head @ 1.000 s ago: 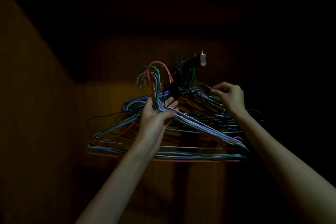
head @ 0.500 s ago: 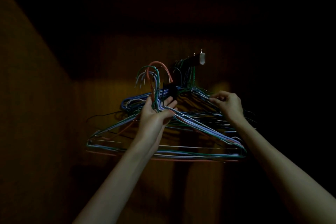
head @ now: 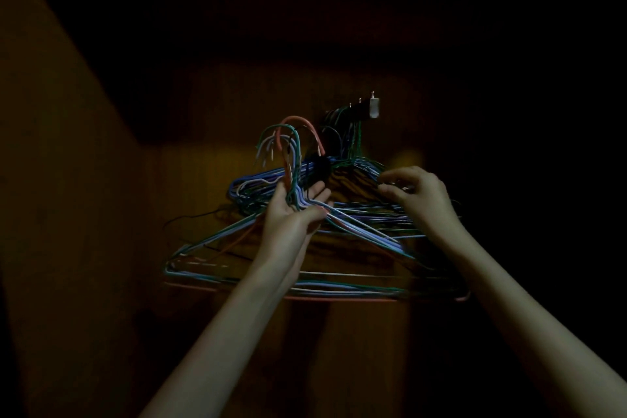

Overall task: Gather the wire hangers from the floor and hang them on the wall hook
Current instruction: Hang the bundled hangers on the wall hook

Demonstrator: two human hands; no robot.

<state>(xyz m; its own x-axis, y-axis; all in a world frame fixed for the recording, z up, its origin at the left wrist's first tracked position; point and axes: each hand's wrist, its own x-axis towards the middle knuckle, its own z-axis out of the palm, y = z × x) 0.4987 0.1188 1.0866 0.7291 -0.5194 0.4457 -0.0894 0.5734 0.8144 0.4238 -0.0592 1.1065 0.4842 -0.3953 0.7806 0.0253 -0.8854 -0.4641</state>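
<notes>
Fingers (head: 314, 192) around bunched wire hangers (head: 356, 231)

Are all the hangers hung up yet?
Not yet. Some hangers already hang from the wall hook. The left hand holds a bundle by its necks, below the hook. The right hand touches the hung ones. The bundle is left.

No legible text — anywhere.

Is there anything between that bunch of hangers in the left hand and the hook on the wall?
Yes. Hangers already hung crowd the hook, and their wires lie between it and the held bunch. The right hand is at those hung wires.
</notes>
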